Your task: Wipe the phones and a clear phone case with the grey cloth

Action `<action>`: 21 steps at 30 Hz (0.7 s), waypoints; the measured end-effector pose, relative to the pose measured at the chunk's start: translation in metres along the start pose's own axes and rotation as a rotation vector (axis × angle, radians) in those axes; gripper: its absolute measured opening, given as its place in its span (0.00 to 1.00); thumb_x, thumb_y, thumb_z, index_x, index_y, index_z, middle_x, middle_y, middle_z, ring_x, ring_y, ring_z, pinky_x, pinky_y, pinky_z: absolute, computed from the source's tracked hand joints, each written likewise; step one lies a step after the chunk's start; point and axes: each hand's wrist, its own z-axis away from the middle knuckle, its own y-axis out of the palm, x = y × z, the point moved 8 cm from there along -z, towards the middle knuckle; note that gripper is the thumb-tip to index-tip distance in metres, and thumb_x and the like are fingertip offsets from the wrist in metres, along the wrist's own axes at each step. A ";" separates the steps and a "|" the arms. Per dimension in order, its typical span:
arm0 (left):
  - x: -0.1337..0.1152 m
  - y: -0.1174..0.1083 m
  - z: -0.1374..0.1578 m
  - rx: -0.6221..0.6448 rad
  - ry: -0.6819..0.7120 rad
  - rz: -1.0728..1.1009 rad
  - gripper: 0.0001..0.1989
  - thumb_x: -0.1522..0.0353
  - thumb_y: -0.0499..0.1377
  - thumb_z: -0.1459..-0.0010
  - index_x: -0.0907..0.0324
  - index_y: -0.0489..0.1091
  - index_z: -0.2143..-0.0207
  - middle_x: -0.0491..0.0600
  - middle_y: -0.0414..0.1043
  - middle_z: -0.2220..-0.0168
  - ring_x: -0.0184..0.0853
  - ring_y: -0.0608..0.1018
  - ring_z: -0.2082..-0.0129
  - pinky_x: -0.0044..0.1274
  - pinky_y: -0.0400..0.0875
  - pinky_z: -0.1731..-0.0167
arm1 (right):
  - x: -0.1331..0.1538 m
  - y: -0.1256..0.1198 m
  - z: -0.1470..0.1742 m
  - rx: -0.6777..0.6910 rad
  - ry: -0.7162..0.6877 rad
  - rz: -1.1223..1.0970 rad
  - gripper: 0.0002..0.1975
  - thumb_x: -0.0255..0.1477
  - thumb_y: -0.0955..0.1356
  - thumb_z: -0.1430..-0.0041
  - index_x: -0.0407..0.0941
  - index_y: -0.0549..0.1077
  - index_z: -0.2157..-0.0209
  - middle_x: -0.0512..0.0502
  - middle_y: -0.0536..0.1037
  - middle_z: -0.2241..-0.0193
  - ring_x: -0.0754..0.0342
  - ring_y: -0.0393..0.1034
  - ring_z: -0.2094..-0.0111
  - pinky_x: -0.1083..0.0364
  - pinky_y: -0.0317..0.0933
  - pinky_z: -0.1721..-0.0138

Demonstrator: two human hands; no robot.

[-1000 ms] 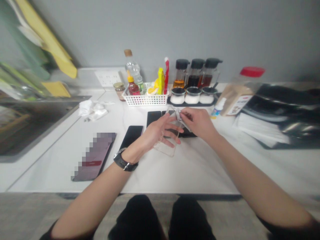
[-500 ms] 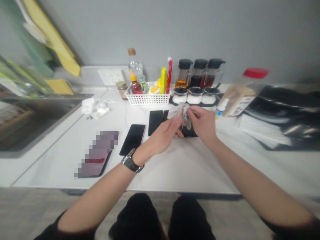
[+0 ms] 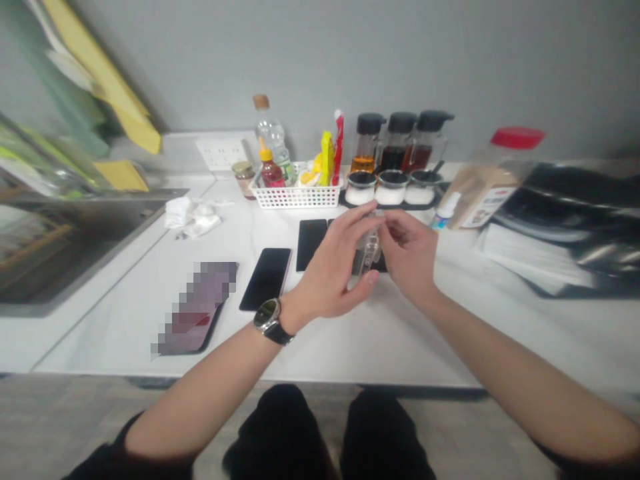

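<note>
I hold a clear phone case [image 3: 368, 263] between my two hands, above the desk [image 3: 415, 340], with my left hand [image 3: 337, 267] just to its left and my right hand [image 3: 411, 253] just to its right. The case stands nearly edge-on to me; its long axis runs away from me, the far end leaning a little to the right, the near end towards my left thumb. Which end is its top I cannot tell. My left hand grips it, fingers reaching over the far part and thumb at the near part. My right fingers are bunched, pinching a thin pale wipe [image 3: 375, 244] against the case, though the contact is blurred. Beneath and beyond my left hand lies a black phone [image 3: 311, 244]; another dark-screened phone [image 3: 266, 279] lies left of my wrist
</note>
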 end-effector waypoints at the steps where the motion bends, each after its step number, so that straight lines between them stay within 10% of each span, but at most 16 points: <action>1: 0.000 -0.001 0.001 -0.021 0.000 0.012 0.28 0.55 0.58 0.29 0.53 0.61 0.31 0.62 0.59 0.26 0.54 0.63 0.26 0.50 0.51 0.26 | 0.000 0.002 0.002 0.007 0.012 -0.016 0.12 0.42 0.72 0.32 0.48 0.79 0.64 0.49 0.83 0.70 0.51 0.77 0.68 0.52 0.72 0.63; 11: 0.014 -0.020 0.013 -0.421 -0.169 0.363 0.20 0.51 0.55 0.27 0.46 0.63 0.38 0.52 0.63 0.29 0.49 0.69 0.28 0.45 0.60 0.29 | -0.012 0.055 0.027 0.458 0.145 -0.048 0.12 0.35 0.71 0.36 0.45 0.75 0.72 0.52 0.78 0.76 0.56 0.69 0.74 0.56 0.60 0.70; 21: 0.022 0.008 0.011 -0.147 -0.337 0.574 0.22 0.51 0.56 0.26 0.51 0.60 0.39 0.58 0.62 0.28 0.48 0.68 0.27 0.44 0.58 0.27 | -0.014 0.023 0.018 0.111 0.133 0.026 0.13 0.37 0.71 0.36 0.47 0.73 0.74 0.52 0.73 0.78 0.56 0.65 0.75 0.55 0.58 0.71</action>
